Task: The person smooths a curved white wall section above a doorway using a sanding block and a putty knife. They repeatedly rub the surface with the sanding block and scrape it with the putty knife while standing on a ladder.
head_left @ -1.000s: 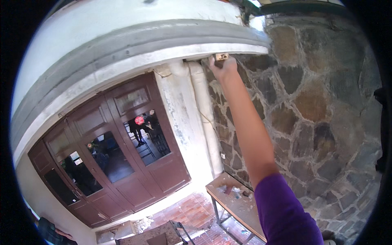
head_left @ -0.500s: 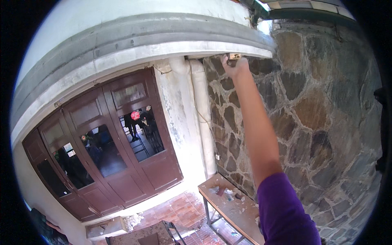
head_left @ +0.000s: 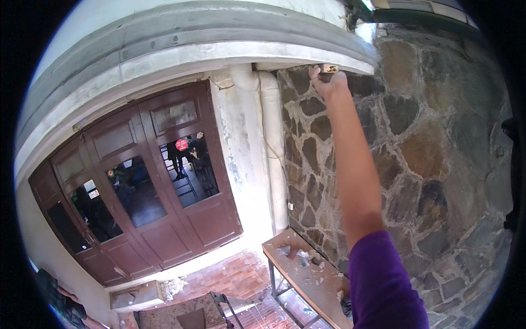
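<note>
My right arm, in a purple sleeve, reaches far up to the underside of the white ledge (head_left: 219, 53). Up there my right hand (head_left: 330, 85) is closed around a small tan block (head_left: 330, 68) with dark marks, its exact kind too small to make out. The block is held up at the ledge's lower edge, in front of the stone wall (head_left: 422, 142); whether it touches the ledge I cannot tell. Thumb and fingers show on either side of it. My left hand is out of sight.
White drainpipes (head_left: 272, 148) run down beside brown panelled doors (head_left: 148, 164) with glass panes. A table (head_left: 290, 241) strewn with debris stands below by the wall. Another worn table (head_left: 181, 315) stands nearer. At the lower left another person (head_left: 60, 299) is partly visible.
My right hand and the block have shifted slightly right and up in the picture, as the whole view moved a little. The person at the lower left shows more. My grip looks the same.
</note>
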Available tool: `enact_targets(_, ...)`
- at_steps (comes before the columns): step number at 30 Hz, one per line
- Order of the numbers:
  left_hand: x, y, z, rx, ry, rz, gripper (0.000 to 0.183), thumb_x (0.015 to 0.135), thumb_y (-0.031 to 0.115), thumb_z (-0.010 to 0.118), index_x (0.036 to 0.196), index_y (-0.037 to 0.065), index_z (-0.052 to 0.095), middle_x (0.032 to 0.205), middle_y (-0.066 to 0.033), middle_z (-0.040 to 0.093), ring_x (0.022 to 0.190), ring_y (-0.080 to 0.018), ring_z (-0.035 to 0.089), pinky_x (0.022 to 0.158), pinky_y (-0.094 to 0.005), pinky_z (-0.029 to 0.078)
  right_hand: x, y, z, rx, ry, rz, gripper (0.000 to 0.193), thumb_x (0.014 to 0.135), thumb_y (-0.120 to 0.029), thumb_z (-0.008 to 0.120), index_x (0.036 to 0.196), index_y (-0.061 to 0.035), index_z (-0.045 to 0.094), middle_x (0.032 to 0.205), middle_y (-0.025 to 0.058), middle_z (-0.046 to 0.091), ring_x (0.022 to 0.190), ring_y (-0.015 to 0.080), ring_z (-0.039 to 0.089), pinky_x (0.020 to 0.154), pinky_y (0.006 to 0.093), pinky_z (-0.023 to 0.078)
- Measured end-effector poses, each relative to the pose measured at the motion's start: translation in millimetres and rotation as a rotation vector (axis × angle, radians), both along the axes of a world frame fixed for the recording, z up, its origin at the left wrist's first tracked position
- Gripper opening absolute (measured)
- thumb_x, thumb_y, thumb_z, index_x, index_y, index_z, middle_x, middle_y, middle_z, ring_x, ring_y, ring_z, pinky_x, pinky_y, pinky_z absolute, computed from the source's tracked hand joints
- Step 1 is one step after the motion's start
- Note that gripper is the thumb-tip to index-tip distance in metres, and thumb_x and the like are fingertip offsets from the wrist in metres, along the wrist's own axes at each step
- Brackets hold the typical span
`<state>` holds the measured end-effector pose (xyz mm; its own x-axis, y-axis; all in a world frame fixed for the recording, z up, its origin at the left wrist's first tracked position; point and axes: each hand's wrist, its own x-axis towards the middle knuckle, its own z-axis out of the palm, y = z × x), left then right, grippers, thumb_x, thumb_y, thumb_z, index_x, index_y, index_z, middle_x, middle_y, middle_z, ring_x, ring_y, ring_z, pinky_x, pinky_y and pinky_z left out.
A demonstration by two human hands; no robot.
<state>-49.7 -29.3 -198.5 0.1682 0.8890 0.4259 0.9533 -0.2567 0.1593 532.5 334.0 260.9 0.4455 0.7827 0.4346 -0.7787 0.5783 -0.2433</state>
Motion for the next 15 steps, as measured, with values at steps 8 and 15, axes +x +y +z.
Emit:
enact_targets(8, 9, -1, 14, -0.014, -0.089, 0.057, 0.016, 0.090, 0.018, 0.058, 0.097, 0.003, 0.058, 0.093, -0.0196, 0.055, 0.079, -0.0408, 0.053, 0.076, -0.0501, 0.041, 10, 3, 5, 0.023, -0.031, -0.002, 0.037, 0.099, -0.030, 0.035, 0.111, -0.0028, 0.057, 0.104, 0.0198, 0.057, 0.084, 0.0292, 0.057, 0.056, 0.0272, 0.054)
enact_targets(15, -6, 2, -5, -0.218, -0.144, 0.123, 0.038, 0.089, 0.027, 0.061, 0.120, 0.010, 0.050, 0.110, -0.0215, 0.056, 0.091, -0.0414, 0.054, 0.081, -0.0496, 0.041, 24, -7, -6, 0.017, -0.062, 0.068, 0.038, 0.099, -0.032, 0.033, 0.111, -0.0039, 0.057, 0.100, 0.0173, 0.059, 0.086, 0.0293, 0.058, 0.055, 0.0297, 0.053)
